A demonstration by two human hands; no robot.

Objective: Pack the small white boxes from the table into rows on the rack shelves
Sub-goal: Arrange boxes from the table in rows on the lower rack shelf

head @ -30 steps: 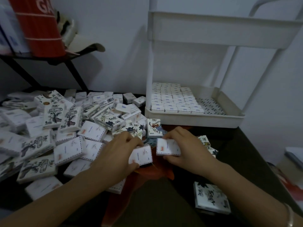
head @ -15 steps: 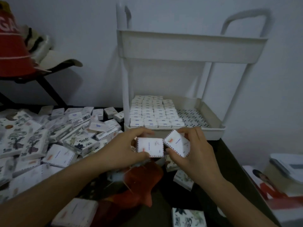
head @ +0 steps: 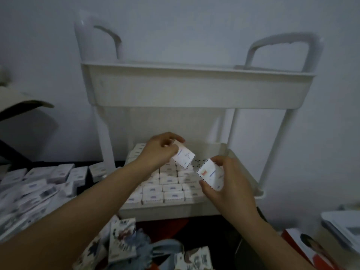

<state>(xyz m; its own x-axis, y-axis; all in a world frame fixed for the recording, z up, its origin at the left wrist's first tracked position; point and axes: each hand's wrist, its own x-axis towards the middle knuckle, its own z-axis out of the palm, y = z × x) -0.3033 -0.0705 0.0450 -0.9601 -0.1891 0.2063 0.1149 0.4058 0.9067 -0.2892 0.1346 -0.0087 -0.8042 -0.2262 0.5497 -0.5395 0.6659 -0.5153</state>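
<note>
A white two-tier rack stands on the dark table; its lower shelf point(head: 247, 172) holds rows of small white boxes point(head: 171, 187) filling the left and middle part. My left hand point(head: 159, 152) pinches one small white box point(head: 184, 157) over those rows. To its right, my right hand point(head: 228, 184) grips a second small white box point(head: 210, 176), tilted, above the shelf's front right area. A patch of the shelf's perforated floor point(head: 197, 162) shows between the two held boxes. The upper shelf point(head: 198, 88) hangs above both hands.
A heap of loose white boxes point(head: 39, 184) covers the table on the left. More printed boxes point(head: 122, 238) lie near the front edge. A printed sheet with a portrait point(head: 311, 248) and a white object point(head: 342, 228) sit at the right. The rack's posts point(head: 276, 149) flank the shelf.
Both hands rose from the table with one box each and moved forward over the lower shelf. The view tilted up toward the rack.
</note>
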